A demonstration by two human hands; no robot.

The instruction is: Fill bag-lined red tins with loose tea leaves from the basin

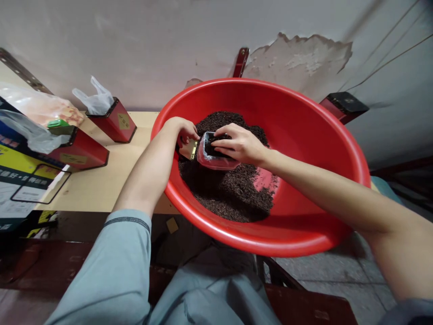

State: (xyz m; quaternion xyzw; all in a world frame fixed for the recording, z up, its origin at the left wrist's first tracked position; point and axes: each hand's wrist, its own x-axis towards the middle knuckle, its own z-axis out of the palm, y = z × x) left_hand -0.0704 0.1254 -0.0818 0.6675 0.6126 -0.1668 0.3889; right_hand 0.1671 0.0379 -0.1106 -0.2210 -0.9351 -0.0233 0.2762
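Observation:
Loose dark dried leaves, like tea (233, 189), lie heaped in a big red plastic basin (304, 113). Among them stands a small clear plastic container (216, 162), with more of the leaves inside it. My right hand (237, 142) reaches over the container's right side, its fingers curled down onto the leaves in it; the fingertips are partly hidden. Just left of the container, my left hand (186, 131) grips a small gold packet (189, 150) by its upper part. The packet's shiny edge faces the container.
Two red tins (115, 122) (86, 151) with plastic bags in their tops stand on the pale table (98, 180) to the left. A printed box (16, 180) is at far left. Another dark red tin (343, 106) shows behind the basin's right rim, near the peeling wall (301, 56).

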